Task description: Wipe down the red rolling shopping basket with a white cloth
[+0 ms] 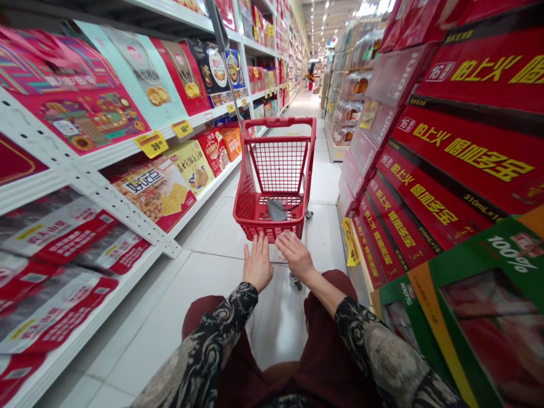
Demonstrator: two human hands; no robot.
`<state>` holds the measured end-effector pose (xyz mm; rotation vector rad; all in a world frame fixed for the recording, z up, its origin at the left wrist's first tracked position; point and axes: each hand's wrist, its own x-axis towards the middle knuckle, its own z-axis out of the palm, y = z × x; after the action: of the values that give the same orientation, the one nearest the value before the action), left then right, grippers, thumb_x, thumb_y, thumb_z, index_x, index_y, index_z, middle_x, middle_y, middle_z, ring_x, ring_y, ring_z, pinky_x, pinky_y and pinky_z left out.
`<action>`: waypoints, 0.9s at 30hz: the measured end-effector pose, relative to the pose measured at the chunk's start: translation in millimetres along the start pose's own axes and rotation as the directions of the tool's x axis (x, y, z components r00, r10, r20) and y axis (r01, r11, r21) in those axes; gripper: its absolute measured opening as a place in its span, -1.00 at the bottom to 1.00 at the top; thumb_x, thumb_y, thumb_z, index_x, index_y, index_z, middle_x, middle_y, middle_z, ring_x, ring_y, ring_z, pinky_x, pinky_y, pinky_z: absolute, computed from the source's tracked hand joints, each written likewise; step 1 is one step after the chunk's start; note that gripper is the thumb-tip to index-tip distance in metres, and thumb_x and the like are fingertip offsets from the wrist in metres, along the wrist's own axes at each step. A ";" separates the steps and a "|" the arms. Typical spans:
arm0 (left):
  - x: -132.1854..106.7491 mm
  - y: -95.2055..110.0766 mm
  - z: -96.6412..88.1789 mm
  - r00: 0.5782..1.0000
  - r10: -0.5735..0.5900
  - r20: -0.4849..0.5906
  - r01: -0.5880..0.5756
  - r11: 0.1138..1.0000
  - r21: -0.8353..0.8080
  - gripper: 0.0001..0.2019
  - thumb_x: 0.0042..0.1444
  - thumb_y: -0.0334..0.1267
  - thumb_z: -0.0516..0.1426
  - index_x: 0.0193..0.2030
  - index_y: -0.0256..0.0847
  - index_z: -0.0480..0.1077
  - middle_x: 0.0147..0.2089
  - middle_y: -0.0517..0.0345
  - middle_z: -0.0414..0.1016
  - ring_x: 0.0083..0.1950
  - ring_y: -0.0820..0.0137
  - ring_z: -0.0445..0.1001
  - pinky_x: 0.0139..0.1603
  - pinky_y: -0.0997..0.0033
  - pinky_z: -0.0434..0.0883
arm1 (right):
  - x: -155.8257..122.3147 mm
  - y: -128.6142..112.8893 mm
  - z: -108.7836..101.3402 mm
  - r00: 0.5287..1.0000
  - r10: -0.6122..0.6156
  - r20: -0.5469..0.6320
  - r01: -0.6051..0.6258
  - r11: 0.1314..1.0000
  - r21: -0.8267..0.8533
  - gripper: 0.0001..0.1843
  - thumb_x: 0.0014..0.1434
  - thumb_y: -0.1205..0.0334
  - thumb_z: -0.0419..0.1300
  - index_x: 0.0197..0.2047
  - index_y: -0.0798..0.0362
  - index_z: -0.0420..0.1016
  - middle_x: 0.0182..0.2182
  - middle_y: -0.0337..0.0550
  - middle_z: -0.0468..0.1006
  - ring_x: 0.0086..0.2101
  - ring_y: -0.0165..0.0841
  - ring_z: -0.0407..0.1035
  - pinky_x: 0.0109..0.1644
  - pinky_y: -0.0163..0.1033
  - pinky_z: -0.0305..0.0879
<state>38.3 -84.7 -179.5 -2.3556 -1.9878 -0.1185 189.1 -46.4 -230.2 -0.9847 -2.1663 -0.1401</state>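
Supermarket aisle, from my head camera: white shelves (pixel 127 156) of snack boxes (pixel 157 195) at left, red drink cartons (pixel 459 156) at right. Over the tiled floor (pixel 212 232), my left hand (pixel 257 263) and right hand (pixel 295 255) rest unclenched on the near rim of a red shopping cart (pixel 274 122).

Red wire shopping cart (pixel 255 218); black-tan swirl sleeves (pixel 382 345); maroon garment (pixel 331 362); red-yellow drink cartons (pixel 467 153).
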 end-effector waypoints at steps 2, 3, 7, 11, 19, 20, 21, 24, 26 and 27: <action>3.8 -0.6 -2.5 1.000 -0.007 -0.029 0.007 1.000 -0.006 -0.22 -0.10 -0.37 -0.01 0.32 -0.38 -0.17 0.40 -0.10 -0.25 0.40 0.20 -0.24 0.30 -0.05 -0.08 | 9.0 -0.8 -9.9 0.996 0.057 -0.065 -0.058 0.998 -0.013 -0.59 0.23 0.33 0.03 0.15 0.04 0.29 0.11 -0.05 0.34 0.21 -0.30 0.02 0.25 -0.03 0.04; 5.8 0.4 -3.8 0.999 -0.006 -0.041 0.005 1.000 -0.010 -0.22 -0.10 -0.36 -0.01 0.32 -0.38 -0.18 0.40 -0.10 -0.26 0.40 0.20 -0.25 0.30 -0.04 -0.09 | 11.3 0.2 -12.6 0.994 0.076 -0.077 -0.078 0.997 -0.020 -0.59 0.23 0.33 0.02 0.16 0.03 0.28 0.12 -0.06 0.34 0.21 -0.30 0.02 0.25 -0.03 0.04; 8.4 8.8 -5.9 0.998 0.038 -0.050 -0.039 0.999 -0.030 -0.22 -0.09 -0.36 0.00 0.32 -0.40 -0.18 0.40 -0.09 -0.26 0.40 0.21 -0.27 0.31 -0.02 -0.12 | -4.3 9.7 -5.3 0.995 0.093 0.043 -0.091 0.995 -0.049 -0.62 0.20 0.36 0.07 0.10 0.04 0.35 0.06 -0.06 0.41 0.16 -0.26 0.14 0.19 -0.01 0.16; 2.0 11.5 -0.7 0.995 0.096 -0.025 -0.097 0.994 -0.047 -0.23 -0.08 -0.36 -0.02 0.32 -0.40 -0.17 0.40 -0.07 -0.26 0.40 0.21 -0.27 0.31 -0.02 -0.11 | -28.7 12.5 5.8 0.984 0.110 0.143 -0.102 0.993 -0.065 -0.67 0.16 0.38 0.10 0.01 0.11 0.43 -0.01 -0.01 0.47 0.08 -0.20 0.25 0.07 -0.01 0.30; 10.6 -4.3 -5.0 0.998 -0.049 -0.041 0.047 0.997 -0.064 -0.23 -0.08 -0.36 0.00 0.32 -0.39 -0.16 0.40 -0.09 -0.25 0.40 0.20 -0.25 0.30 -0.03 -0.08 | 37.7 -11.3 -11.5 0.999 -0.047 -0.005 0.047 0.998 -0.047 -0.62 0.26 0.30 -0.02 0.14 0.03 0.31 0.13 -0.10 0.33 0.22 -0.30 -0.02 0.27 -0.04 -0.02; 12.4 -5.2 -6.9 0.997 -0.058 -0.047 0.055 0.997 -0.062 -0.24 -0.07 -0.35 0.00 0.32 -0.39 -0.15 0.40 -0.10 -0.25 0.40 0.20 -0.25 0.31 -0.03 -0.08 | 44.0 -11.6 -9.5 0.998 -0.066 0.010 0.066 0.997 -0.045 -0.62 0.26 0.31 -0.03 0.14 0.03 0.31 0.12 -0.10 0.33 0.22 -0.31 -0.01 0.27 -0.04 -0.02; 13.3 -6.1 -8.3 0.997 -0.066 -0.049 0.063 0.996 -0.059 -0.25 -0.06 -0.35 0.00 0.32 -0.40 -0.15 0.40 -0.10 -0.25 0.40 0.20 -0.25 0.31 -0.02 -0.08 | 47.2 -11.0 -6.1 0.996 -0.081 0.031 0.082 0.996 -0.044 -0.62 0.26 0.32 -0.02 0.13 0.03 0.31 0.12 -0.10 0.33 0.22 -0.31 0.01 0.26 -0.05 -0.01; 10.0 -10.3 -7.3 0.996 -0.087 -0.030 0.086 0.995 -0.040 -0.25 -0.05 -0.33 0.00 0.32 -0.41 -0.15 0.40 -0.11 -0.24 0.39 0.19 -0.23 0.30 -0.03 -0.06 | 40.8 -6.2 9.3 0.988 -0.116 0.103 0.121 0.992 -0.040 -0.62 0.24 0.31 0.02 0.12 0.04 0.33 0.10 -0.07 0.36 0.19 -0.28 0.08 0.23 -0.04 0.06; 4.5 -15.1 -3.2 0.995 -0.101 -0.017 0.101 0.995 -0.021 -0.24 -0.06 -0.32 0.01 0.32 -0.42 -0.15 0.39 -0.13 -0.23 0.39 0.17 -0.21 0.29 -0.04 -0.05 | 28.3 -2.3 19.8 0.979 -0.128 0.157 0.136 0.990 -0.043 -0.63 0.22 0.32 0.06 0.10 0.06 0.35 0.09 -0.04 0.37 0.16 -0.25 0.13 0.19 -0.03 0.12; 1.7 -17.9 -1.0 0.994 -0.107 -0.013 0.107 0.994 -0.011 -0.23 -0.07 -0.32 0.02 0.31 -0.42 -0.15 0.39 -0.14 -0.22 0.39 0.16 -0.20 0.29 -0.05 -0.04 | 21.8 -0.8 24.0 0.974 -0.129 0.186 0.139 0.989 -0.045 -0.64 0.20 0.33 0.08 0.08 0.06 0.37 0.07 -0.02 0.39 0.14 -0.24 0.17 0.17 -0.03 0.16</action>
<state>20.9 -80.1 -178.4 -2.2474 -2.1126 -0.1497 165.1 -24.7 -232.8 -0.9138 -2.4105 -0.1838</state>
